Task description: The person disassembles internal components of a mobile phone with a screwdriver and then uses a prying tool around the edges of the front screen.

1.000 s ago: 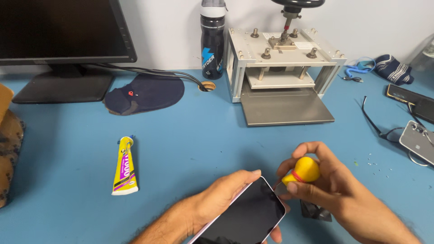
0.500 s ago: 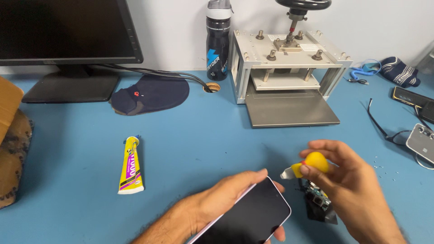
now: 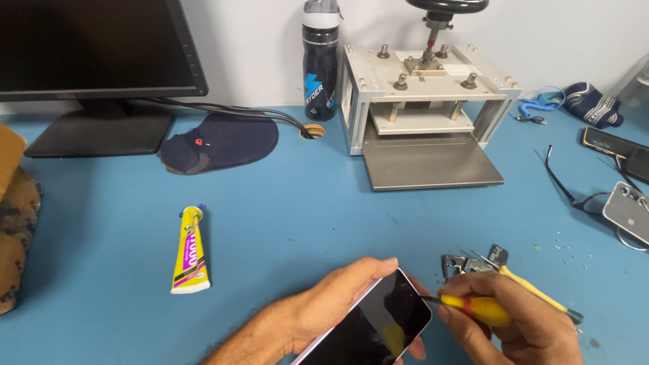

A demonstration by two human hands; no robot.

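At the near edge of the blue table (image 3: 284, 223), the left hand (image 3: 338, 301) curls around the far side of a slim smartphone with a dark glass face and pale edge (image 3: 375, 330), thumb along its top rim, gripping it tilted up off the surface. Just to the right, the right hand (image 3: 520, 324) is closed around a small yellow-handled screwdriver with a red band (image 3: 480, 308), whose dark tip points left and meets the phone's right edge. A thin yellow-shafted tool (image 3: 537, 294) juts out from the same hand toward the right. Just beyond the knuckles lie small metal phone parts (image 3: 466, 262), with tiny specks scattered on the table nearby. Farther left rests a yellow glue tube with a purple label (image 3: 189, 251). At the back stand a black monitor (image 3: 94, 54), a dark cap (image 3: 223, 140), a black drinks bottle (image 3: 320, 61) and a grey metal screw press with a flat base plate (image 3: 426, 115). At the right edge lie black-framed glasses (image 3: 564, 186) and other phones (image 3: 625, 213).
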